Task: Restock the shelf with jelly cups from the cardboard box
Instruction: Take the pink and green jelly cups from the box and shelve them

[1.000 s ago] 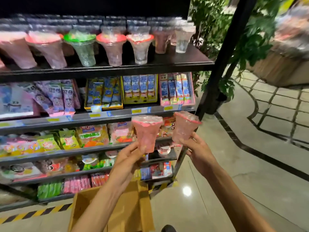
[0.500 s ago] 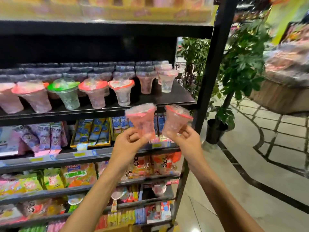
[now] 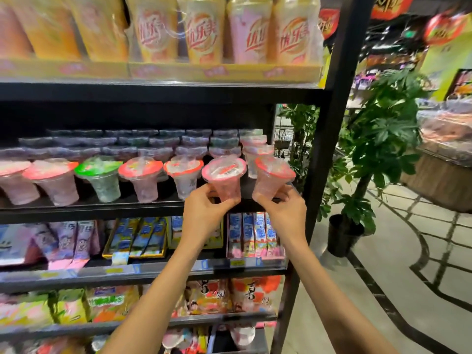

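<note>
A black rack (image 3: 334, 129) fills the view from nine o'clock to just past centre. On its top board, at twelve o'clock, stand tall drink cups (image 3: 203, 29), yellow and pink, sealed in clear wrap. Off at three o'clock a potted plant (image 3: 380, 139) stands on the tiled floor beside the rack's post.

The shelf (image 3: 89, 209) below the drink cups carries a front row of jelly cups (image 3: 143, 180). They stand upright with pale jelly inside, under pink, red and one green foil lid. More lidded cups run back into the dark behind them. One board down, at six o'clock from the hands, sachets (image 3: 255, 235) stand on end.

Near the shelf's right end two more pink cups sit at its front edge. The left cup (image 3: 224, 180) is upright and the right cup (image 3: 272, 178) is tipped toward one o'clock. The left hand (image 3: 204, 212) pinches the left cup's narrow base between thumb and fingertips. The right hand (image 3: 287, 210) grasps the right cup's base the same way. Whether either base touches the board I cannot tell.
</note>
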